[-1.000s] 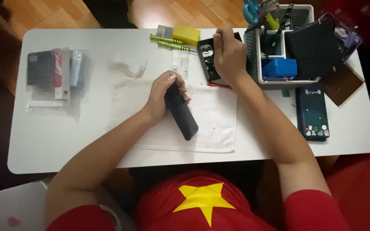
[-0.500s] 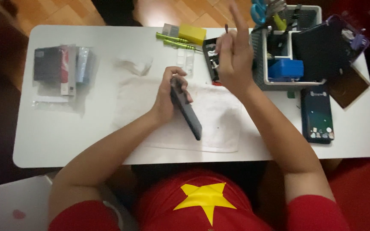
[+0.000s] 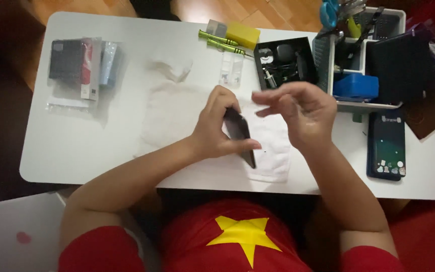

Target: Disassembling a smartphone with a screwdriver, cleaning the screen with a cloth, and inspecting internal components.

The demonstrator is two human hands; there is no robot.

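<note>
Head view: left hand [image 3: 217, 132] grips dark phone [image 3: 239, 135] at centre of frame, thumb along lower edge, phone tilted on edge above white cloth [image 3: 177, 118]. Right hand [image 3: 300, 112] hovers just right of phone, fingertips pinched together; whether tiny part sits between them, cannot tell. Risk: one-handed edge grip looks thin, so phone could slip onto cloth. Risk: any small part dropped on white table [image 3: 81, 151] would be hard to spot. Black parts tray [image 3: 284, 63] lies near, upper centre-right; second phone [image 3: 386, 146] at right, well apart.
</note>
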